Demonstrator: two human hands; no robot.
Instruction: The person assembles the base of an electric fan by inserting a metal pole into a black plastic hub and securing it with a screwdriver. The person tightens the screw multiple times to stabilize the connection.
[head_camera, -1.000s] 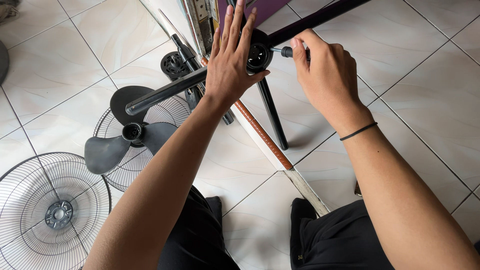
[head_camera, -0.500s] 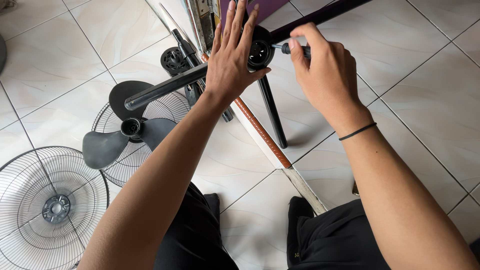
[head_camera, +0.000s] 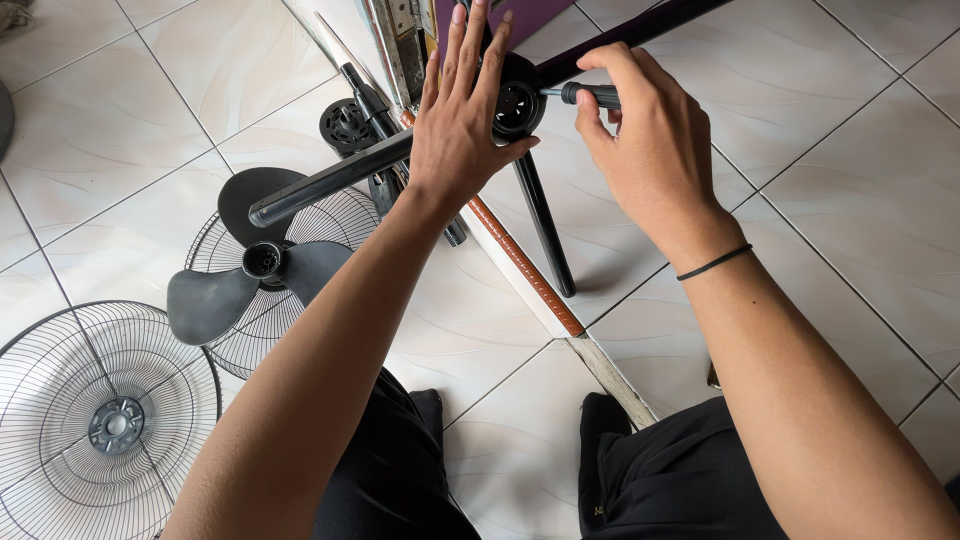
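Head view down over white floor tiles (head_camera: 840, 190): left hand (head_camera: 462, 130) pressed flat, fingers spread, on black fan-stand hub (head_camera: 518, 105), right hand (head_camera: 650, 140) clamped around screwdriver (head_camera: 580, 94) tipped into it; stand likely rigid, fairly heavy, best gripped by its legs.

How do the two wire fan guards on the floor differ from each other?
The left fan guard lies bare on the tiles, while the other fan guard has the black fan blade lying on top of it. The left fan guard shows its whole centre hub; the other fan guard is partly hidden by the blade and the left arm. Both are round, made of thin wire, and lie flat.
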